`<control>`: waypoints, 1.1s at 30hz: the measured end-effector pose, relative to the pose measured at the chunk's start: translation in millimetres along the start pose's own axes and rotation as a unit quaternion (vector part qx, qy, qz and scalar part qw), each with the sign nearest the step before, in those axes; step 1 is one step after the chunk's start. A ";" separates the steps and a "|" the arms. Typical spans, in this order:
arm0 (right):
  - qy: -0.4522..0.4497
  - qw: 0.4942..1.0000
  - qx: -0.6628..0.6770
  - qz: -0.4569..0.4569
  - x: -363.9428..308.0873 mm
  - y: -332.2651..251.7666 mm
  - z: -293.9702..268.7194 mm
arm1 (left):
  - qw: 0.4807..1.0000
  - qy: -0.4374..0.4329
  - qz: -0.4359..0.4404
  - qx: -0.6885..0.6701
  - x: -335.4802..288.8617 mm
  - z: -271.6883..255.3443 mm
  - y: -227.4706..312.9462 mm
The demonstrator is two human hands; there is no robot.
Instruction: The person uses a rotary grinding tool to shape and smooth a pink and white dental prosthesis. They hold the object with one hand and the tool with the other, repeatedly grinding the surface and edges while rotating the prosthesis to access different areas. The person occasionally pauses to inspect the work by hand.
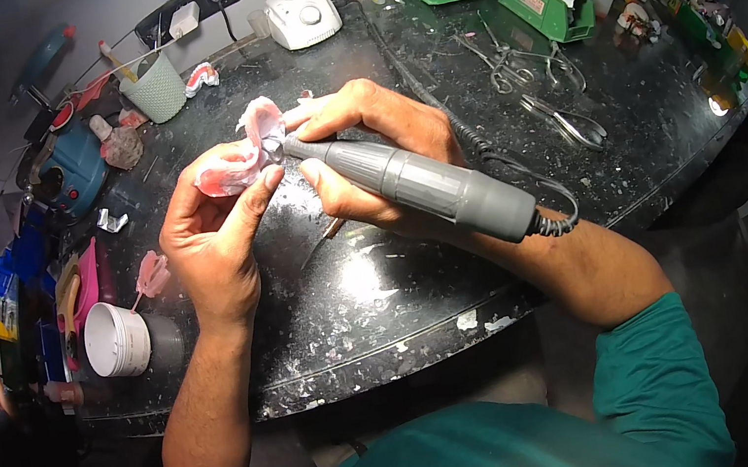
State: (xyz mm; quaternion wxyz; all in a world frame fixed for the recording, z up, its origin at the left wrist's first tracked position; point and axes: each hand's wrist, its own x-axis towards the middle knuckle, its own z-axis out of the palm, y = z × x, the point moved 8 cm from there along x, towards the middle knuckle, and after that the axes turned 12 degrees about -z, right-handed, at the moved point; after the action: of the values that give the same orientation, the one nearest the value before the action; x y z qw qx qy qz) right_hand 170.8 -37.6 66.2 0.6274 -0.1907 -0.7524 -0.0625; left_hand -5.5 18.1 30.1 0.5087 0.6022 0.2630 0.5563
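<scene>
Near the middle of the bench, my left hand (210,224) is closed around a pink and white denture base (230,171), thumb and fingers gripping its edges. My right hand (390,126) wraps around a grey rotary handpiece (430,182), whose coiled cord hangs from its back end by my right forearm. The handpiece's narrow nose points left at the inner side of the denture base. Its bit sits close against the pink material, but fingers and glare keep me from telling whether they touch.
A white control box (302,18) stands at the back. Green bins (546,7) and metal pliers (565,122) lie on the right. On the left are a white tub (118,340), a woven-pattern cup (156,90) and a blue machine (73,171). The bench's front edge (395,355) curves before me.
</scene>
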 end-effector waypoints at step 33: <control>-0.013 0.999 0.021 -0.033 -0.3 -10.2 6.3 | 0.975 -0.011 -0.138 -0.175 3.0 -2.0 -26.1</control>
State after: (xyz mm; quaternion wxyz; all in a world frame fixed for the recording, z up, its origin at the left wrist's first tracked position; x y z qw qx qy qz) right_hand 161.3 -45.0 66.1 0.6193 -0.1530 -0.7674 -0.0649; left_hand -0.1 30.4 7.4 0.6806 0.4684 0.2362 0.5114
